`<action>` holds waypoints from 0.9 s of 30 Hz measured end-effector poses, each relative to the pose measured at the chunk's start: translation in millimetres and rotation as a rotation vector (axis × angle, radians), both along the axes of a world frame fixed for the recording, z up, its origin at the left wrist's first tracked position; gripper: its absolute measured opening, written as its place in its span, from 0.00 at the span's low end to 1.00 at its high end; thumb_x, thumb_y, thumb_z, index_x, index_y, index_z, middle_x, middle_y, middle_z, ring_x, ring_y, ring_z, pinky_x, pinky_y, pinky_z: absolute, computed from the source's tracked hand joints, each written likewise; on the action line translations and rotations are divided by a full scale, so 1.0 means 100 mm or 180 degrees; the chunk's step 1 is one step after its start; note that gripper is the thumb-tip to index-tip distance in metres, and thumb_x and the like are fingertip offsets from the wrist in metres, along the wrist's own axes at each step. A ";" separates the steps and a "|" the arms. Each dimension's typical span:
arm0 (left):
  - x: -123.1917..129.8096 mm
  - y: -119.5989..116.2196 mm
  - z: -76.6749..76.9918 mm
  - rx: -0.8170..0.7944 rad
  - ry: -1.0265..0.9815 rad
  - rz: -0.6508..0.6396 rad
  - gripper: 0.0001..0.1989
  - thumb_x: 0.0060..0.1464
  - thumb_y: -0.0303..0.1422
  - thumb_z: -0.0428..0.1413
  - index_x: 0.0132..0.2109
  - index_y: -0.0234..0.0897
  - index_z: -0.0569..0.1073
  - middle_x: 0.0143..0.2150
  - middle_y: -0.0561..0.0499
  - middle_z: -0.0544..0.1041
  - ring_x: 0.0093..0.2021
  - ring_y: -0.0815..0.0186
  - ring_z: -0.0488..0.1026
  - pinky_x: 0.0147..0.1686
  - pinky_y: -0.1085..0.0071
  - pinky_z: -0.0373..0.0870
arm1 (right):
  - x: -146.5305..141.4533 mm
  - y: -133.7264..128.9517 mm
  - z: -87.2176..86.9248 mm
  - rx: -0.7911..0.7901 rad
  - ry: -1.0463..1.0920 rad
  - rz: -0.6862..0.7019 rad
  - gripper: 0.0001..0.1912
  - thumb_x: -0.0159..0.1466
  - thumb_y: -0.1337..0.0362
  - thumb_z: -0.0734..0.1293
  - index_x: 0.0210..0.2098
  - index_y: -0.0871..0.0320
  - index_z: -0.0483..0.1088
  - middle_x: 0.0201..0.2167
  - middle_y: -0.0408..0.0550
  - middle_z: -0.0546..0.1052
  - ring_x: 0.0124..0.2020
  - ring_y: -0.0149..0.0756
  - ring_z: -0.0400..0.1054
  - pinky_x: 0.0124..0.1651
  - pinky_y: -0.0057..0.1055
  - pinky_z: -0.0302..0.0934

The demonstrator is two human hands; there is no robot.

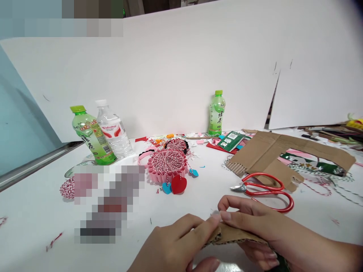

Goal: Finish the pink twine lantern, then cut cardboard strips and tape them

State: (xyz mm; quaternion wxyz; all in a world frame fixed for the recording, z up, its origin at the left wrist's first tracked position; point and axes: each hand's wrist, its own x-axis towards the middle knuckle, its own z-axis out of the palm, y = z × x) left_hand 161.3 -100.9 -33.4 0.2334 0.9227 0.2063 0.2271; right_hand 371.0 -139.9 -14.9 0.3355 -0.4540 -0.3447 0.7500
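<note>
Both hands are at the bottom centre, gripping a bent piece of brown cardboard (241,235) with ragged corrugated edges. My left hand (181,241) is closed on its left end, index finger on top and thumb below. My right hand (258,223) holds the other side, its thumb and index fingertips meeting near my left fingertip, other fingers curled underneath. Something dark green shows below the right hand. Red-handled scissors (266,190) lie just beyond my right hand. A pink ornament wound with red-and-white string (168,163) lies further off, with red and blue hearts hanging from it.
Two bottles, one green (92,138) and one clear (113,132), stand at the left. Another green bottle (217,113) stands by the white board (170,71). A large cut cardboard sheet (255,149), string and a green packet (231,140) lie at the right.
</note>
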 end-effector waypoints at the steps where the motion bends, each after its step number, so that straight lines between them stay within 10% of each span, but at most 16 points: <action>1: -0.01 0.00 0.00 0.0142 0.0033 -0.0007 0.26 0.61 0.36 0.50 0.65 0.52 0.57 0.49 0.45 0.78 0.29 0.65 0.78 0.27 0.75 0.72 | -0.01 -0.01 0.01 -0.0101 0.0017 0.0019 0.21 0.55 0.49 0.70 0.30 0.53 0.56 0.07 0.28 0.53 0.11 0.19 0.37 0.16 0.22 0.29; 7: 0.06 -0.03 0.27 0.0637 0.0548 -0.0281 0.20 0.64 0.32 0.44 0.54 0.25 0.72 0.43 0.34 0.81 0.39 0.57 0.80 0.34 0.72 0.76 | -0.07 -0.05 0.04 -0.0327 0.0036 0.0003 0.19 0.56 0.51 0.69 0.30 0.53 0.56 0.08 0.28 0.52 0.12 0.19 0.36 0.18 0.21 0.30; 20: 0.12 -0.07 0.38 0.1080 0.0647 -0.0034 0.14 0.60 0.25 0.47 0.45 0.27 0.76 0.35 0.41 0.83 0.30 0.58 0.81 0.28 0.71 0.74 | -0.08 -0.05 -0.14 -0.0253 0.0325 -0.0168 0.14 0.60 0.56 0.67 0.30 0.54 0.58 0.11 0.30 0.55 0.13 0.21 0.41 0.16 0.19 0.36; 24: 0.13 -0.05 0.47 0.0045 0.0945 0.0626 0.11 0.60 0.28 0.48 0.41 0.32 0.75 0.36 0.42 0.82 0.32 0.60 0.79 0.31 0.71 0.71 | -0.01 -0.09 0.08 0.1110 -0.0941 -0.0437 0.14 0.59 0.51 0.66 0.33 0.55 0.68 0.28 0.45 0.74 0.32 0.35 0.68 0.33 0.27 0.63; 27: 0.14 -0.02 0.52 -0.0625 0.1110 0.1106 0.11 0.61 0.31 0.47 0.34 0.36 0.72 0.32 0.46 0.80 0.30 0.62 0.75 0.30 0.72 0.67 | 0.12 -0.17 0.20 0.2757 -0.2341 -0.0480 0.18 0.62 0.48 0.62 0.45 0.51 0.71 0.49 0.52 0.74 0.52 0.47 0.65 0.47 0.36 0.64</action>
